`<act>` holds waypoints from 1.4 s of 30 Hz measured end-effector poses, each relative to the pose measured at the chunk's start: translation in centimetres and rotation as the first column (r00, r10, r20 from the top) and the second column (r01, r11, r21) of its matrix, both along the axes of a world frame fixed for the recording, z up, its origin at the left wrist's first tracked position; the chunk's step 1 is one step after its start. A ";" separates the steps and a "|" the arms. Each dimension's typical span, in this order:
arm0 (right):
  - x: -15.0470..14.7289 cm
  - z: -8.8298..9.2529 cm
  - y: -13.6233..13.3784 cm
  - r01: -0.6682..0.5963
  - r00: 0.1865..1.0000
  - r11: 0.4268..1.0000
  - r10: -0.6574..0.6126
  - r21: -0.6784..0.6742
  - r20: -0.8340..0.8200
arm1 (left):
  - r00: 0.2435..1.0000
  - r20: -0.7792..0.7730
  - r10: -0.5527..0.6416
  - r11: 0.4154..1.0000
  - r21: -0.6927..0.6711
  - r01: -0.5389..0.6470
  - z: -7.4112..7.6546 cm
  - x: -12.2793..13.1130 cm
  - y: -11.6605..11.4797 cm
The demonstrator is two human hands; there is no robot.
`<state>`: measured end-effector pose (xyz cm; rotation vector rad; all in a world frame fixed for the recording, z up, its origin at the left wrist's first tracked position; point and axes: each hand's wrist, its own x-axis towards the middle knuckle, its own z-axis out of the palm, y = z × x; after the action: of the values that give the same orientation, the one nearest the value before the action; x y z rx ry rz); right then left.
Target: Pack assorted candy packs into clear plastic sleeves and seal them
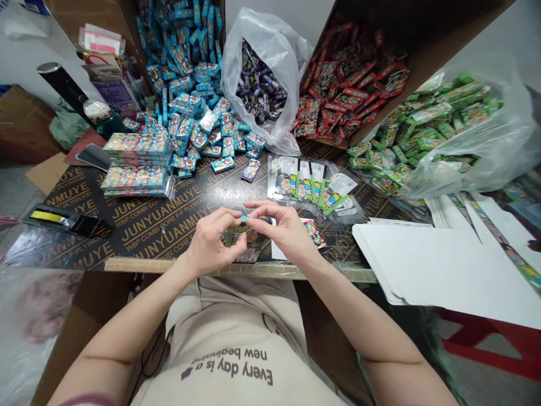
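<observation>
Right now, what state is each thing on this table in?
Packet bundle, lifted, pinched from both sides.
Left hand, pinching it.
Right hand, pinching its top.
Clear bag of purple packets, open, upright.
Cardboard box of red packets, open, tipped on its side.
Bag of green packets, open, lying over.
Blue packets, loose heap.

The left hand [210, 242] and right hand [287, 228] are covering most of the small packets [235, 230], perhaps two; the white sheets [443, 270] are running off the picture's right edge.
</observation>
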<state>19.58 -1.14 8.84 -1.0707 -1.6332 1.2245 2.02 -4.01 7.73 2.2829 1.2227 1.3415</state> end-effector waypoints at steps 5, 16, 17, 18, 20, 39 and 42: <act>-0.2 -0.7 0.2 0.026 0.999 0.998 -0.028 -0.063 -0.034 | 0.993 0.070 0.100 0.993 0.048 -0.103 -0.9 1.0 0.3; -1.0 -3.0 0.5 0.067 0.895 0.891 -0.252 -0.448 -0.367 | 0.895 0.404 0.187 0.904 -0.428 0.005 -3.0 1.0 -0.2; -0.7 -3.5 0.7 0.068 0.889 0.886 -0.262 -0.458 -0.376 | 0.868 0.461 0.185 0.861 -0.502 0.084 -3.5 0.8 -0.3; -0.3 -3.9 0.8 0.076 0.885 0.888 -0.270 -0.453 -0.380 | 0.848 0.499 0.177 0.824 -0.546 0.150 -3.8 0.4 -0.4; 0.5 -5.1 0.9 0.147 0.878 0.906 -0.304 -0.397 -0.370 | 0.852 0.494 0.176 0.813 -0.560 0.157 -3.8 -1.1 -0.6; 1.4 -13.7 -3.0 -0.058 0.785 0.888 -0.242 0.457 0.571 | 0.771 -0.451 0.449 0.845 -0.067 -0.531 -8.6 -21.3 7.9; 3.3 -12.2 -0.2 0.021 0.736 0.911 -0.294 0.412 0.610 | 0.784 -0.389 0.485 0.851 0.001 -0.526 -8.3 -19.4 7.2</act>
<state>22.86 -1.35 -3.35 -1.4479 -2.1351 0.3582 -17.35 3.17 -0.62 2.2882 2.1062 0.9443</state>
